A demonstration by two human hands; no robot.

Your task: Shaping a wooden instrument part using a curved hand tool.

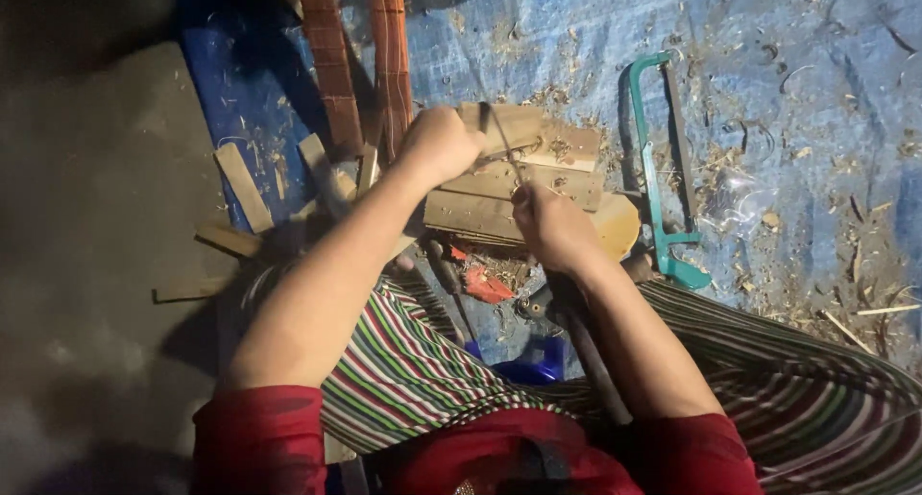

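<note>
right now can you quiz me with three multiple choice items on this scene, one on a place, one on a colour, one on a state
1. Where does the hacksaw lie?
A. on the blue tarp, on the right-hand side of the wooden block
B. across the person's lap
C. on top of the wooden block

2. What colour is the hacksaw's frame?
A. yellow
B. teal green
C. white

3. What is the left hand doing?
A. lying flat and open on the tarp
B. holding the hacksaw
C. closed in a fist on a thin strip over the wooden block

Answers:
1 A, the saw rests on the tarp among the shavings, beside the block.
2 B, frame and handle show teal green.
3 C, the fingers are curled shut on the strip's upper end, while the right hand pinches it lower down.
</note>
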